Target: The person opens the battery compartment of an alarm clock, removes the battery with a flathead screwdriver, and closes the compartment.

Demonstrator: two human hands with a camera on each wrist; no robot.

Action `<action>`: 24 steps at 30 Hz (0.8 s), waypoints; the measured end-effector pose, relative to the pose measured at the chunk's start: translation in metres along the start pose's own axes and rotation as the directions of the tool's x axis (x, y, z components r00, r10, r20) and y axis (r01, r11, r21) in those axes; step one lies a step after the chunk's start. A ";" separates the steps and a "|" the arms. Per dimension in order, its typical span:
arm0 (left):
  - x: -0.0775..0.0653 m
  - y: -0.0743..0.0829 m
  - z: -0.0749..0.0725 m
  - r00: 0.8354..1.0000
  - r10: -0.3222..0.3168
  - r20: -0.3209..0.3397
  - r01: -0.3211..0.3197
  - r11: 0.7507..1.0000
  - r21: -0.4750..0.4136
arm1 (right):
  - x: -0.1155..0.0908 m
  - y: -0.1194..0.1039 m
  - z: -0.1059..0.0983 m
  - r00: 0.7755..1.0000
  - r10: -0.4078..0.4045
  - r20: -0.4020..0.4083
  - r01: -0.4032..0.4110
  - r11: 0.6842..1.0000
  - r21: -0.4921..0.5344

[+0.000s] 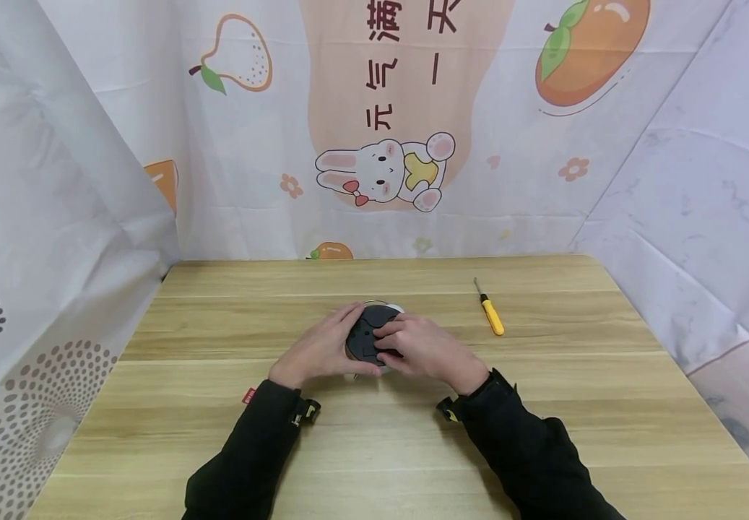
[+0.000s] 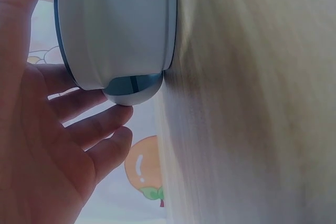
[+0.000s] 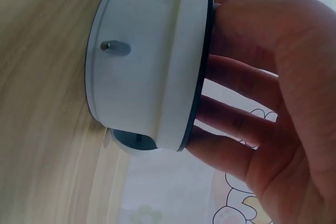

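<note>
A white alarm clock lies face down on the table, its black back turned up. The right wrist view shows its round white side with a short metal foot, and a bell lower down. My left hand grips the clock from the left, thumb along the near edge and fingers round the far side. From the right, my right hand has bent fingers and thumb at the black back. I cannot tell whether those fingertips pinch a part of it or only press.
A screwdriver with a yellow handle lies to the right of the clock, tip pointing away. The wooden table ends at a printed curtain behind, with more white cloth hanging at both sides.
</note>
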State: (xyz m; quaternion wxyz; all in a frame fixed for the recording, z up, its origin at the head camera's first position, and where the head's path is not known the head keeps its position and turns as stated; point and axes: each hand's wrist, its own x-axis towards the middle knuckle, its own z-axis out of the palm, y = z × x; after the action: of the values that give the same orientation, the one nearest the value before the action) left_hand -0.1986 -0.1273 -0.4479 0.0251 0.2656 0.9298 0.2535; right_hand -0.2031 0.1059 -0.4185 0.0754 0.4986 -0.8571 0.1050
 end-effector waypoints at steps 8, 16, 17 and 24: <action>0.000 0.000 0.000 1.000 0.006 -0.005 -0.006 1.000 -0.006 | 0.000 0.002 0.002 1.000 0.014 -0.009 -0.013 0.999 0.042; -0.001 0.000 0.000 1.000 -0.006 0.011 0.006 1.000 -0.014 | -0.001 0.003 0.004 0.999 0.035 -0.013 -0.034 0.997 0.069; -0.001 0.000 0.000 1.000 -0.009 0.014 0.009 1.000 -0.015 | -0.001 0.004 0.004 0.999 0.037 -0.015 -0.035 0.997 0.074; -0.001 0.001 0.000 0.999 -0.022 0.023 0.023 0.999 -0.027 | -0.003 0.006 0.005 0.999 0.044 -0.015 -0.042 0.995 0.092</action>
State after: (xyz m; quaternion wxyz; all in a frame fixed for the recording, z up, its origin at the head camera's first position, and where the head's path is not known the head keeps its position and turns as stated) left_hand -0.1969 -0.1275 -0.4471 0.0422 0.2577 0.9289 0.2628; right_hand -0.2074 0.1097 -0.4246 0.0576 0.4820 -0.8613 0.1499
